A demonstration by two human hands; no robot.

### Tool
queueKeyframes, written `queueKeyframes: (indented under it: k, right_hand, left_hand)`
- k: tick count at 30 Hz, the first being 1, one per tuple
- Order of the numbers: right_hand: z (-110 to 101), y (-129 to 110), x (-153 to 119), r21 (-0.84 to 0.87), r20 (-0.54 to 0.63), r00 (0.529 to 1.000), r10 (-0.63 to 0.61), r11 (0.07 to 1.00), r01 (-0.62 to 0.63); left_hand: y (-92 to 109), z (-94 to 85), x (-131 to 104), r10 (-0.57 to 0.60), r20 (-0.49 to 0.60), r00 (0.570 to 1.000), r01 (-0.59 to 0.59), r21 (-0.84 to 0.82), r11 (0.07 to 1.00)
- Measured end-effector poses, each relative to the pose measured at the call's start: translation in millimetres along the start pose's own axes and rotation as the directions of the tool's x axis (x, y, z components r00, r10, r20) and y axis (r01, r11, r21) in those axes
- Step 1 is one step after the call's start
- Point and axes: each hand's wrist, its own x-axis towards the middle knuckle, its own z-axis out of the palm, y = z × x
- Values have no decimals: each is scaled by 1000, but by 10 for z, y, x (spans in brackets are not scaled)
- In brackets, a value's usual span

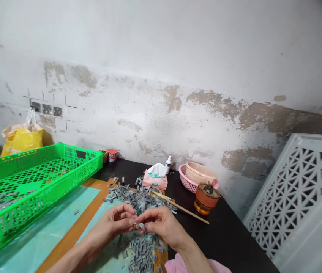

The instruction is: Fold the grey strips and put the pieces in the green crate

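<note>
My left hand (122, 219) and my right hand (158, 223) meet above the table, fingertips close together. Between them is a short grey strip (141, 226), looped or bent, pinched by the right thumb and forefinger. The left thumb and forefinger close on its other end, where a small piece is too tiny to make out. Behind the hands lies a heap of loose grey strips (132, 196). In front of them is a pile of small grey buckle-like pieces (142, 252).
A green plastic crate (72, 182) with grey strips stands at left. Behind are a tissue packet (155, 180), a white bottle (168, 163), pink basket (188, 180) and amber jar (206, 199). A wooden stick (192, 213) lies at right, near a white lattice panel (300, 189).
</note>
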Motion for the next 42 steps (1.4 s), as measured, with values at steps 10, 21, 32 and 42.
queueKeyframes:
  k: [10,21,32,42]
  right_hand:
    - [-91,53,13,-64,-3,987,163,985,-163]
    - [-54,55,31,-1,-101,960,260,965,-261]
    - [-37,58,33,-13,-88,958,272,962,-274]
    - [-30,40,21,-147,-122,977,176,970,-193]
  left_hand:
    - [-39,37,-17,2,16,1000,-2,54,999]
    - [-94,84,-14,131,117,984,-142,88,986]
    - [-127,61,15,140,129,982,-151,75,986]
    - [-85,69,-5,79,77,994,-87,112,990]
